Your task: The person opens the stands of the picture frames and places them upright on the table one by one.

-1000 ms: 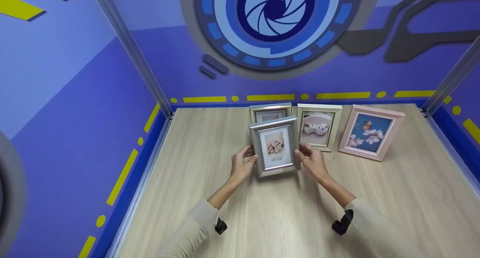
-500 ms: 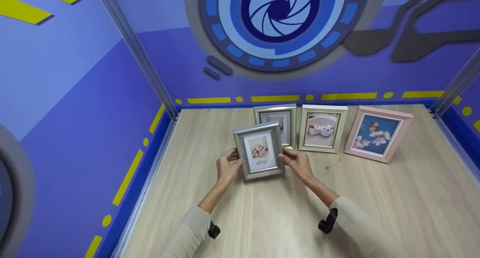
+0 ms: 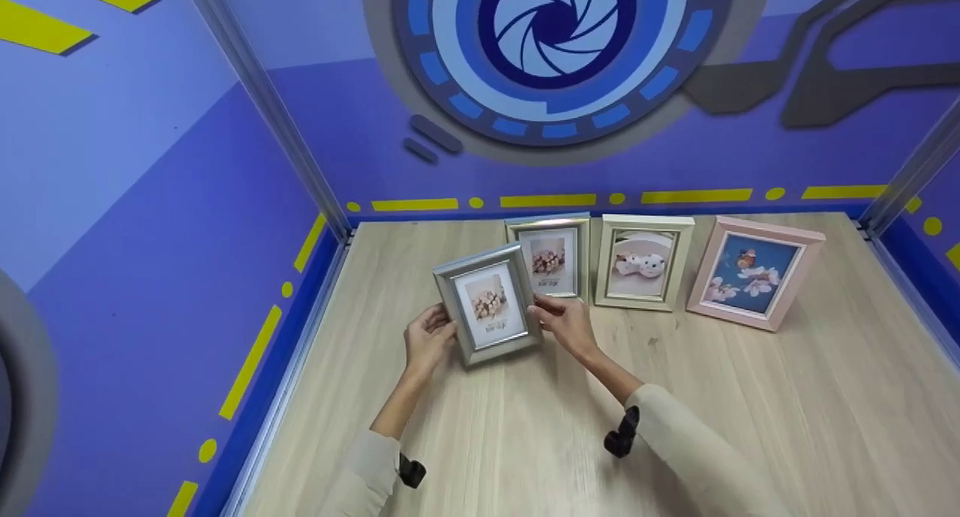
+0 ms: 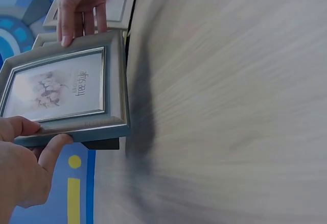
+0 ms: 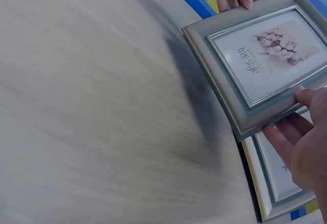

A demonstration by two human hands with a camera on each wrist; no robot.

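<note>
A silver-grey picture frame (image 3: 491,307) with a flower-bouquet print is held between both hands, tilted a little to the left. My left hand (image 3: 427,337) grips its left side, the thumb on the front edge. On the opposite side my right hand (image 3: 566,323) pinches the edge, its thumb in front and fingers behind, as the right wrist view shows. In that view the held picture frame (image 5: 230,60) has a shadow on the table beside it. Behind it stands a similar picture frame (image 3: 568,223), partly covered by the held one.
To the right of these stand a cream picture frame (image 3: 609,266) with a print of white round figures and a pink picture frame (image 3: 787,277) with blossoms. The wooden table (image 3: 675,427) ends at a blue back wall (image 3: 315,142) and side walls.
Both hands have carried the silver-grey picture frame leftward, away from in front of the similar one, which now shows more of its print. The other standing picture frames have stayed put.
</note>
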